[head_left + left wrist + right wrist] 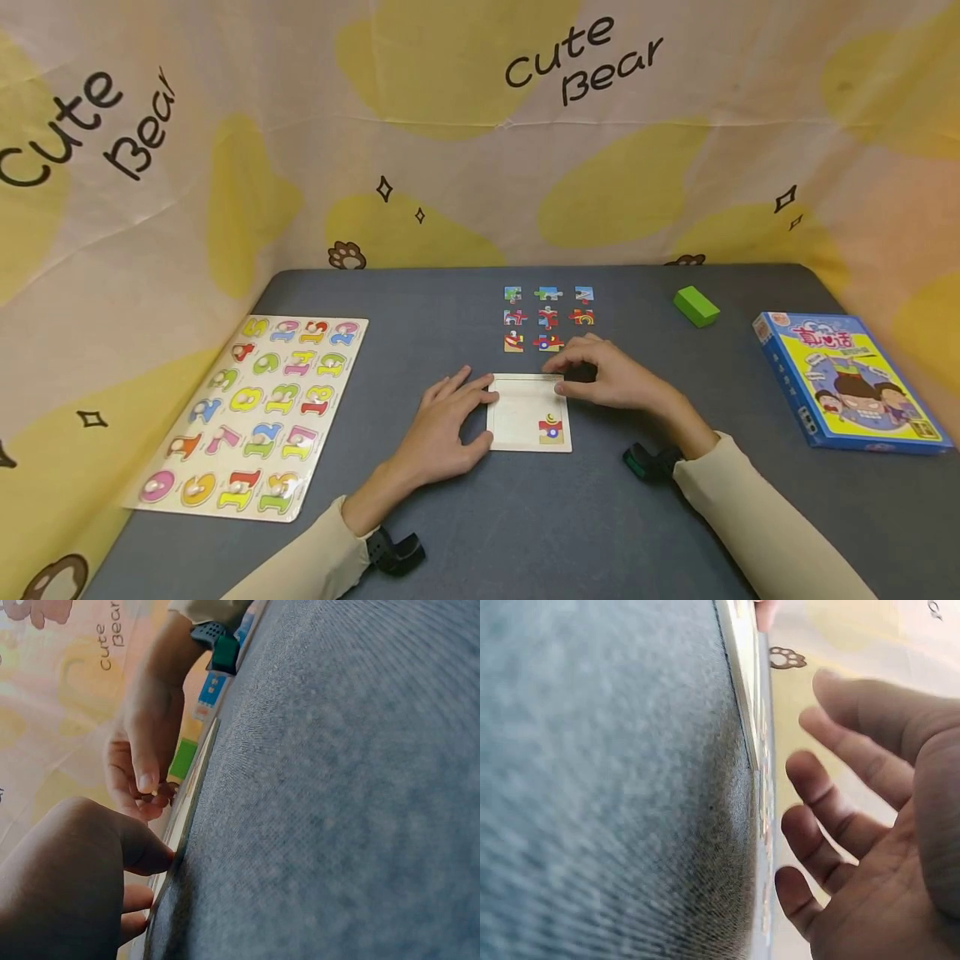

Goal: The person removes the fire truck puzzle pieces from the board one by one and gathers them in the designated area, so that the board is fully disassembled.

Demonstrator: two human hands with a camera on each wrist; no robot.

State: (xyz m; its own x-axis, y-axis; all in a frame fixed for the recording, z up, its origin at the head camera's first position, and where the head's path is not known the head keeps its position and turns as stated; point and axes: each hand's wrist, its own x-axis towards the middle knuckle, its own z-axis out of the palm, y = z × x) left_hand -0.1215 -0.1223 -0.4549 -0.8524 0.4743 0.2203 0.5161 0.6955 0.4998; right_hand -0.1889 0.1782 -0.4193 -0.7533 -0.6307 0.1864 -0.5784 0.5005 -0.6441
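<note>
My left hand [450, 425] rests at the left side of a small white puzzle tray [513, 412], its fingertips and thumb touching the edge. In the left wrist view, the thumb [150, 851] presses at the tray's rim. One colourful jigsaw piece [551, 432] lies in the tray's lower right corner. Over the upper right corner hovers my right hand [611, 375], fingers loosely bent, thumb and index finger apart. The right wrist view shows its curved fingers [810, 776] with nothing between them. Beyond the tray, several jigsaw pieces [548, 317] lie in rows.
A number board [247, 417] with knobbed pieces lies to the left. At the back right sits a green block [697, 307]. A blue and yellow picture box [855, 383] lies at the right. A printed cloth [450, 150] stands behind the grey table [525, 525].
</note>
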